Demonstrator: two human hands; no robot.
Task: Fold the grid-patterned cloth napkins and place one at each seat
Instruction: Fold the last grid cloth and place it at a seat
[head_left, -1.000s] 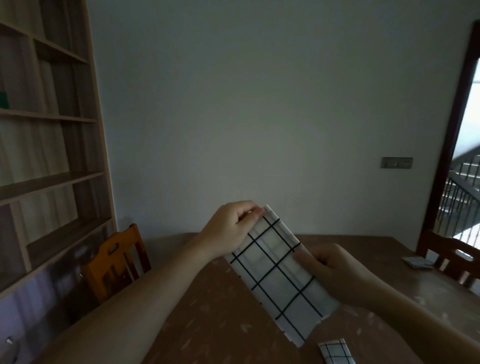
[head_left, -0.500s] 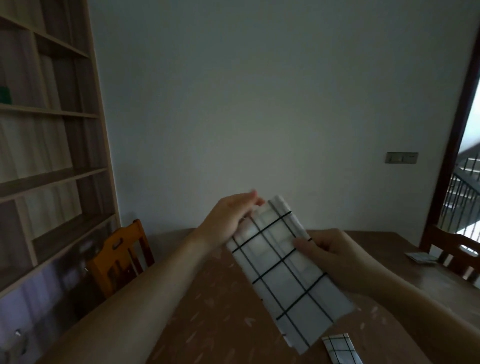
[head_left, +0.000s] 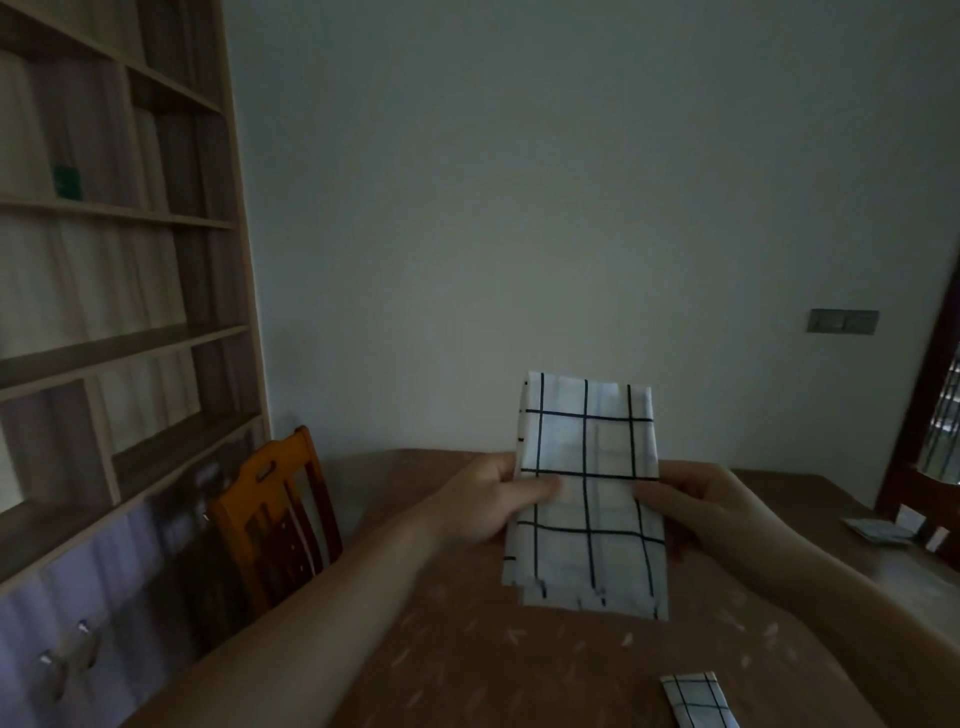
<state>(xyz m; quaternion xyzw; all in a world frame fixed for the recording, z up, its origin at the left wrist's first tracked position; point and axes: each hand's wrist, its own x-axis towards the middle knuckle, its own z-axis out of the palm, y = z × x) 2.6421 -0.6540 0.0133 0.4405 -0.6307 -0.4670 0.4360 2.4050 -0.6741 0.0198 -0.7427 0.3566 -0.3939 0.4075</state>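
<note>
Napkins (head_left: 698, 701) seem partly placed, while I am gripping a grid-patterned napkin (head_left: 589, 556) with my left hand (head_left: 491, 506) and right hand (head_left: 698, 512), folding unfinished.

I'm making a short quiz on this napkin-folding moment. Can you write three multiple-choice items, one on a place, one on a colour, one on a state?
1. Where is the small folded napkin?
A. on the table near the bottom edge of the view
B. on the orange chair
C. on a shelf

2. What colour are the grid lines on the held napkin?
A. red
B. dark, near black
C. yellow

3. How is the held napkin kept?
A. lying flat on the table
B. draped over a chair back
C. held up, gripped at both side edges

Answers:
1 A: it lies on the brown table, low and right of the forearms.
2 B: dark lines cross white cloth.
3 C: the left hand and right hand each pinch one side edge, above the table.
</note>
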